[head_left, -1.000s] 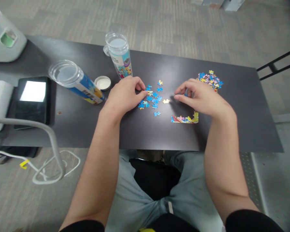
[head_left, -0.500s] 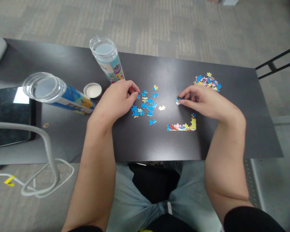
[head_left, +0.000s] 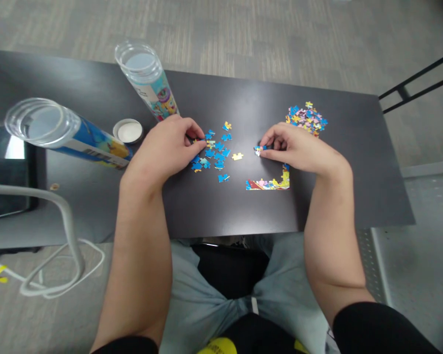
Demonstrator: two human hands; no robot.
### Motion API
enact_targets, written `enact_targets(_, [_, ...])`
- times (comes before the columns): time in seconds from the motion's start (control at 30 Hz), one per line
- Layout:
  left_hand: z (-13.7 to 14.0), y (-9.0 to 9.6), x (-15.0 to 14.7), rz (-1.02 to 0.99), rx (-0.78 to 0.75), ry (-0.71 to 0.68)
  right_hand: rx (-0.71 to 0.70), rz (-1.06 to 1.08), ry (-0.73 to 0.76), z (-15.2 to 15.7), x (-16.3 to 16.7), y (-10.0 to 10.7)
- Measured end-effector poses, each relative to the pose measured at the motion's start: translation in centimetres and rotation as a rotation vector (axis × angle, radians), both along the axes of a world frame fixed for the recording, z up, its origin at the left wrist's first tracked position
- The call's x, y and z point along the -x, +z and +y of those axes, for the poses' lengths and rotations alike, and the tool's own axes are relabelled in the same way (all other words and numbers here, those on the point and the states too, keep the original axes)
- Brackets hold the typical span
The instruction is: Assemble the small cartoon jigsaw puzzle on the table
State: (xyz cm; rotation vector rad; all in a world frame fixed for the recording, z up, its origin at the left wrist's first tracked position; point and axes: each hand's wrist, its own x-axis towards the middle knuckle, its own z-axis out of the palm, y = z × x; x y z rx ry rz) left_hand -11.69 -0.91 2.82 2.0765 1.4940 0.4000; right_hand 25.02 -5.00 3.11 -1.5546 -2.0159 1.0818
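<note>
My right hand (head_left: 293, 147) pinches a small blue, white and yellow jigsaw piece (head_left: 258, 150) between thumb and fingertips, above or on the dark table. Just below that hand lies a joined L-shaped strip of puzzle (head_left: 268, 185), its upright arm partly hidden by the hand. My left hand (head_left: 175, 145) is closed, thumb and forefinger nearly together at the left side of a loose group of mostly blue pieces (head_left: 219, 157). What its fingers hold, if anything, is hidden. Between the hands sits a single pale yellow piece (head_left: 237, 156).
A heap of mixed pieces (head_left: 307, 118) lies beyond my right hand. Two clear-topped puzzle tubes (head_left: 160, 96) (head_left: 92, 142) stand at the left, with a round white lid (head_left: 129, 132) between. A dark tablet (head_left: 7, 182) and a pale cable (head_left: 68, 216) are far left.
The whole view has shifted, so the table appears farther left and up. My left fingertips have edged right towards a yellow-and-blue piece. My right hand still pinches its piece, closer to the pale yellow one.
</note>
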Motion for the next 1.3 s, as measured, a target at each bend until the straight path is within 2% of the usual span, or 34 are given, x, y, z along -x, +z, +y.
enact_targets(0.17, [-0.1,-0.3,0.2,-0.013,-0.002,-0.008,-0.013,0.072,0.012,-0.4,-0.4,-0.8])
enact_targets(0.4, [-0.4,0.2,-0.2,-0.077,0.053,0.02,0.019,0.114,0.003,-0.8,-0.7,-1.1])
enact_targets(0.77, [-0.3,0.5,-1.1,-0.119,0.046,0.063,0.002,0.052,-0.043,-0.7,0.1,-0.3])
enact_targets(1.0, [-0.2,0.5,-1.8,-0.142,0.03,0.074,-0.136,0.003,-0.046,-0.6,0.1,-1.4])
enact_targets(1.3, [-0.6,0.8,-2.0,-0.122,0.053,0.091,-0.102,0.019,-0.057,-0.6,0.3,-1.4])
